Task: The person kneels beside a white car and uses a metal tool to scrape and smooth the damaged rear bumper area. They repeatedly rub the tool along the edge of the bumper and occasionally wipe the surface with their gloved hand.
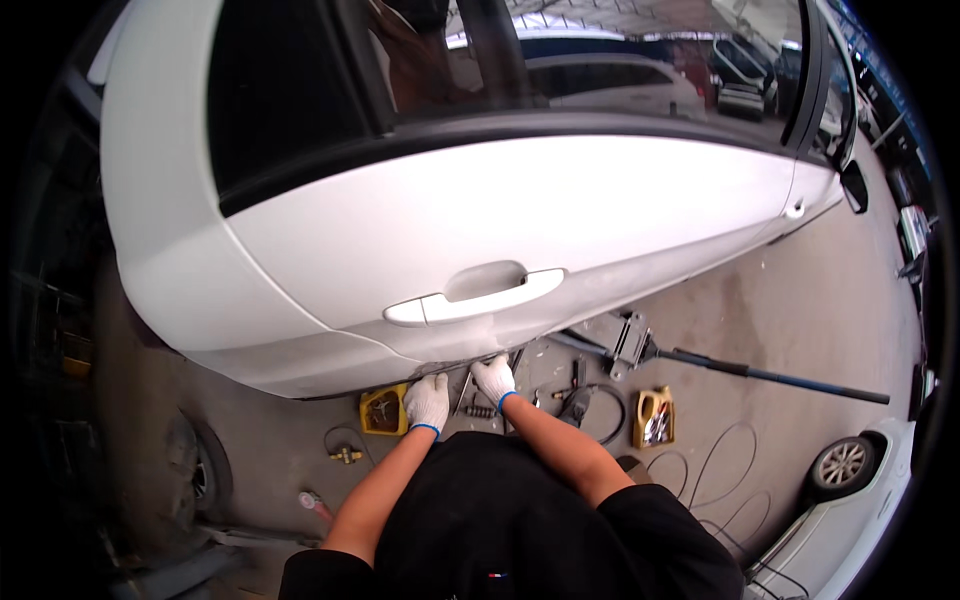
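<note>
A white car door (pixel 500 200) with a white handle (pixel 490 299) fills the upper view. Below it, at the dark lower edge of the bodywork, are both my hands in white knit gloves with blue cuffs. My left hand (pixel 427 403) is closed, its fingertips partly hidden by that edge. Just to its right, my right hand (pixel 494 381) is likewise curled against the edge; what its fingers hold is hidden. A thin metal rod (pixel 463 392) shows between the hands. Near the left hand stands a yellow bin (pixel 382 411) with small parts inside.
A floor jack (pixel 627 340) with a long handle (pixel 780 376) reaches out from under the car. A cut yellow jug (pixel 654 418) of tools, a dark coiled part (pixel 478 411) and a black hose (pixel 617 405) lie around. A wheel (pixel 205 470) is left; another car (pixel 850 520) stands right.
</note>
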The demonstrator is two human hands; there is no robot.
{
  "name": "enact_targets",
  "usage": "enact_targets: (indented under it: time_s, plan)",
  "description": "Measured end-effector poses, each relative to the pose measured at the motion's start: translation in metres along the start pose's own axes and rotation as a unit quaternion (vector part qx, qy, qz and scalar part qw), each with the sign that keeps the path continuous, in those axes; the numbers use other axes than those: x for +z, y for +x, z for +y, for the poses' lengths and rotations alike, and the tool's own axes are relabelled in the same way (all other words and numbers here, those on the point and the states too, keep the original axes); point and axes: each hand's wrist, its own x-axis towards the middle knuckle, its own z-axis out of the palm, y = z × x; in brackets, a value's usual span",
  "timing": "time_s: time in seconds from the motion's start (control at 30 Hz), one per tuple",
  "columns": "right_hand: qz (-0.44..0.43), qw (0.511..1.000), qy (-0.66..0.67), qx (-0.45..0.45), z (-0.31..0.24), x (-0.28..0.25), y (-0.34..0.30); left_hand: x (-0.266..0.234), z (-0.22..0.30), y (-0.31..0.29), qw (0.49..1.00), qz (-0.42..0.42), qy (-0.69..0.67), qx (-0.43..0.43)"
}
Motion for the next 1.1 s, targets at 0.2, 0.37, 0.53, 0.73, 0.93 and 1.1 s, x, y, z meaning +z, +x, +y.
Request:
enact_targets:
  time_s: [0.2,0.37,0.53,0.73,0.93,1.1]
  plan:
    - [-0.023,0.995,-0.076,-0.053,-0.017,-0.012,-0.017,0.008,-0.014,0.004,0.999,-0.011,-0.051,-0.011]
    - [-0.045,0.992,-0.098,-0.06,-0.05,-0.02,-0.057,0.007,-0.013,0.003,0.997,-0.027,-0.067,-0.007]
    - [-0.076,0.992,-0.086,-0.053,-0.066,-0.029,-0.066,0.011,-0.02,0.009,0.992,-0.077,-0.093,-0.022]
    - [-0.075,0.993,-0.056,-0.068,-0.063,-0.025,-0.069,0.036,-0.043,0.024,0.963,-0.083,-0.254,-0.035]
    - [-0.088,0.989,-0.089,-0.075,-0.06,-0.027,-0.053,0.051,-0.055,0.043,0.943,-0.131,-0.291,-0.096]
    - [-0.141,0.989,0.053,0.001,-0.033,-0.024,-0.017,0.062,-0.039,0.045,0.81,-0.181,-0.517,-0.21]
